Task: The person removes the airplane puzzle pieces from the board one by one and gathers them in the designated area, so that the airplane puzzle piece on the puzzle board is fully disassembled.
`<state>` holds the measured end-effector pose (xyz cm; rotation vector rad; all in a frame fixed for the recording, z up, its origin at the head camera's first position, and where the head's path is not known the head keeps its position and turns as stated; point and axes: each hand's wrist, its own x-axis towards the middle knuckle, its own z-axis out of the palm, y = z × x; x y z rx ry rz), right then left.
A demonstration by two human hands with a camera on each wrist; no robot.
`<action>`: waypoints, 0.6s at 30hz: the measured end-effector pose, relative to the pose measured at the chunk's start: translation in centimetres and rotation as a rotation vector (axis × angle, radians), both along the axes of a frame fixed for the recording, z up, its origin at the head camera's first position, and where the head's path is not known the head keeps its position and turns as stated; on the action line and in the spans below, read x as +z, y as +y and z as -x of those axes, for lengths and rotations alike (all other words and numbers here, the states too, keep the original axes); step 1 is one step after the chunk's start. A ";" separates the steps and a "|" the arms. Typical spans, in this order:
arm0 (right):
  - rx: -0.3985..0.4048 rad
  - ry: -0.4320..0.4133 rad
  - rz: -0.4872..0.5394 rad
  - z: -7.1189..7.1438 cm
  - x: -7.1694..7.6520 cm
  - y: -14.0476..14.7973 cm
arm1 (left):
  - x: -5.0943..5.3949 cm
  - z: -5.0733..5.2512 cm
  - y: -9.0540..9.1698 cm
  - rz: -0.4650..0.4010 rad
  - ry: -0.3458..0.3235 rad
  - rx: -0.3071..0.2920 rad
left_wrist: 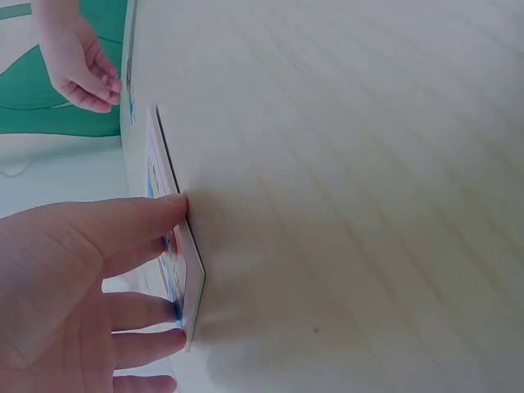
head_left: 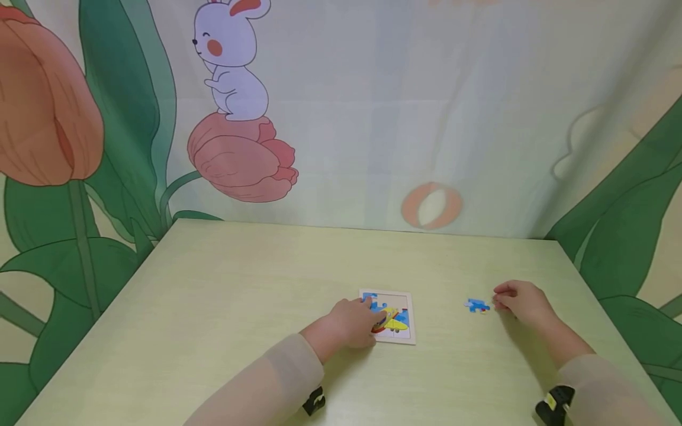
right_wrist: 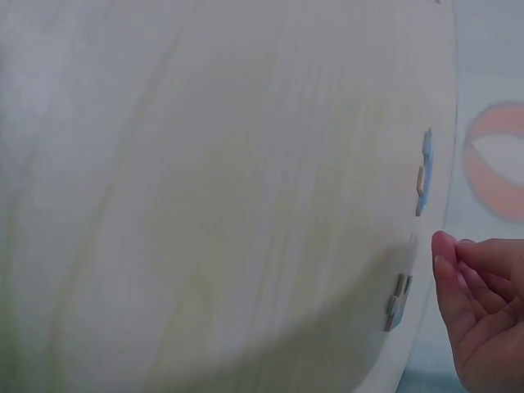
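Observation:
A small square jigsaw puzzle board [head_left: 412, 319] with a pale frame and a yellow airplane picture lies on the table. My left hand [head_left: 353, 322] rests on its left side. The left wrist view shows the thumb [left_wrist: 155, 214] against the board's edge and fairly straight fingers reaching over it. To the right, my right hand [head_left: 524, 303] hovers beside blue puzzle pieces [head_left: 476, 305]. Its fingers are loosely bent, with thumb and index tips close together and nothing visible between them. In the right wrist view, one puzzle piece [right_wrist: 425, 172] and another puzzle piece [right_wrist: 399, 303] lie apart on the table.
The pale wooden table [head_left: 240, 284] ends at a curtain [head_left: 341, 148] printed with a rabbit, tulips and leaves. Black wrist straps [head_left: 314, 401] sit at both sleeves. Bare tabletop separates the board from the pieces.

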<state>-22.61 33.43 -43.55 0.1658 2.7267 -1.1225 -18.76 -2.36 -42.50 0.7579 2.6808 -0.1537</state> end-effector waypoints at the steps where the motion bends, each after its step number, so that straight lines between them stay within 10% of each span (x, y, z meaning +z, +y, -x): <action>1: -0.009 0.010 -0.005 0.0 0.2 0.0 | 0.0 0.0 0.0 -0.002 0.003 -0.003; 18: 0.137 -0.007 0.015 -0.2 -0.8 -1.2 | -0.8 -0.1 -0.6 -0.021 0.015 -0.012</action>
